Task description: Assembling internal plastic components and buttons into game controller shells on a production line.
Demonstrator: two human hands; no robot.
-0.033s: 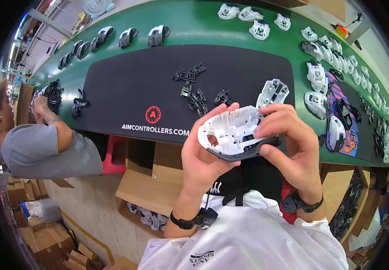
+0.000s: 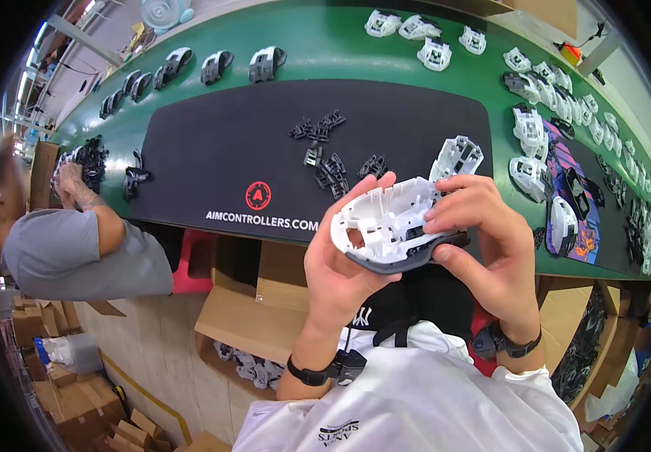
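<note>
Both my hands hold a white computer-mouse shell point(image 2: 378, 226) in front of my chest, its hollow inside facing up. A dark grey side piece point(image 2: 408, 261) runs along its near edge. My left hand point(image 2: 334, 264) wraps around the shell's rounded left end. At the other end my right hand point(image 2: 491, 248) grips it, the thumb at the dark side piece and the fingertips at the inner edge. Just beyond lies another white shell part point(image 2: 459, 157) on the black mat point(image 2: 220, 143). Several small black plastic parts point(image 2: 331, 175) lie in loose groups on the mat.
White shells point(image 2: 530, 177) line the green table point(image 2: 340, 45) at the right and far side; black-and-white ones point(image 2: 266, 64) stand far left. At left a co-worker point(image 2: 84, 248) handles parts beside a black pile point(image 2: 91, 162). An open cardboard box point(image 2: 242, 320) sits below the table edge.
</note>
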